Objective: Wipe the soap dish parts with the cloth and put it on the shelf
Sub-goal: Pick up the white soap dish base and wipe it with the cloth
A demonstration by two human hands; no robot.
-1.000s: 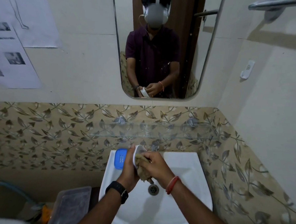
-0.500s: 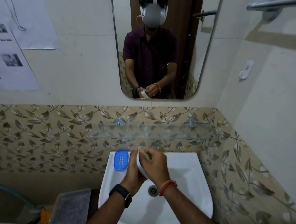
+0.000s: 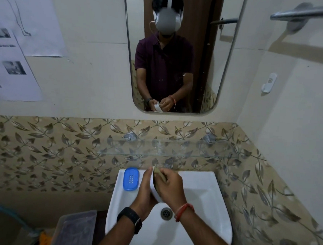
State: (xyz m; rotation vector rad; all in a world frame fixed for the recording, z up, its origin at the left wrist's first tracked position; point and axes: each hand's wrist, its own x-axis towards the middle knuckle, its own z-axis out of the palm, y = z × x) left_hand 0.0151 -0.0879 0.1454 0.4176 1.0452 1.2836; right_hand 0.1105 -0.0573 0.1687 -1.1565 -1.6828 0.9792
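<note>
Over the white sink (image 3: 205, 192), my left hand (image 3: 146, 191) grips the white soap dish base (image 3: 153, 191), held on edge. My right hand (image 3: 169, 188) presses a brownish cloth (image 3: 159, 173) into the inside of that base; most of the cloth is hidden under my fingers. The blue perforated soap dish insert (image 3: 131, 178) lies flat on the sink's back left corner, just left of my left hand. The glass shelf (image 3: 165, 149) runs along the leaf-patterned wall above the sink, with nothing on it.
A mirror (image 3: 179, 54) hangs above the shelf and reflects me. A clear plastic box (image 3: 74, 228) stands left of the sink. The drain (image 3: 166, 213) lies below my hands. A towel bar (image 3: 305, 12) and a wall hook (image 3: 269, 83) are on the right wall.
My right hand has slid the cloth from the lower part of the white base up to its top edge. The left hand kept its hold. The blue insert stayed put.
</note>
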